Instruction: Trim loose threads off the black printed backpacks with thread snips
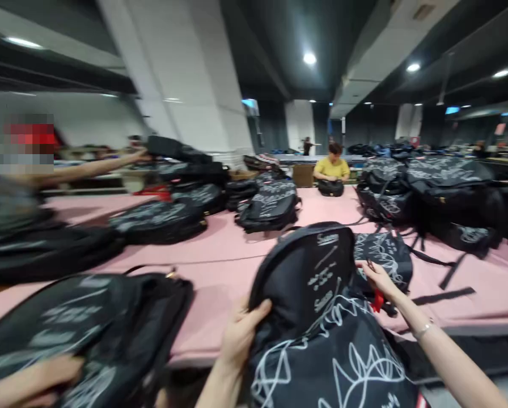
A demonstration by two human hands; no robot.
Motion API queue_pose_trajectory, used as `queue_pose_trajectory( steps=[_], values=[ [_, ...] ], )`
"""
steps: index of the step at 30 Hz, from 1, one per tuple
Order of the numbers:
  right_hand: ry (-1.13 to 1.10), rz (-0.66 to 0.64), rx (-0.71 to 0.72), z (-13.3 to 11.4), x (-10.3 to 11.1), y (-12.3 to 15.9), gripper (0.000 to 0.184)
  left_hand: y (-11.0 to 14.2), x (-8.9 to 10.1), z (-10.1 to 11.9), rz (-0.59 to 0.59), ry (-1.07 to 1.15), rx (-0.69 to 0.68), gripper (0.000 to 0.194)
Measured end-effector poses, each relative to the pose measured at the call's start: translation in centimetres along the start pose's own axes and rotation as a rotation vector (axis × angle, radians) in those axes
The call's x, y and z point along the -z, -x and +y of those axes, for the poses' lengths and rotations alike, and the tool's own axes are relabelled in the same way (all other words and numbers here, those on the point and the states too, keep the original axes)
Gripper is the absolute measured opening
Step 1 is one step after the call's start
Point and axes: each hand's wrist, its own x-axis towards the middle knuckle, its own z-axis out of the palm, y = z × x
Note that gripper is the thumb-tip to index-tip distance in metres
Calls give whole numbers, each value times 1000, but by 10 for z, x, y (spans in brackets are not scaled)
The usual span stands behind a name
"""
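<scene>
A black backpack (pixel 296 283) with white scribble print and white lettering stands tilted up in front of me, its rounded top panel raised. My left hand (pixel 241 331) grips the panel's left edge, thumb over the front. At the opposite edge is my right hand (pixel 377 279), its fingers closed together. A small red thing (pixel 378 300) shows just beneath that palm; whether the hand holds it, or the backpack's edge, is unclear. Behind the right hand lies another printed black backpack (pixel 388 255) on the pink table (pixel 220 283).
At lower left, a co-worker's hand (pixel 58 371) rests on a black backpack (pixel 88 306). Another person's arm (pixel 96 170) reaches toward stacked bags (pixel 186 164). A person in yellow (pixel 331 168) sits across the table. More backpacks (pixel 449 192) are piled at right, straps (pixel 443 294) trailing.
</scene>
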Motion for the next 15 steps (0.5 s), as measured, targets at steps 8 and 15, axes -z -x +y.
queue_pose_trajectory(
  steps=[8, 15],
  values=[
    [-144, -39, -184, 40, -16, 24, 36, 3, 13, -22, -148, -9, -58, 54],
    [-415, 356, -170, 57, -4, 55, 46, -4, 40, -67, 49, -359, -65, 44]
  ],
)
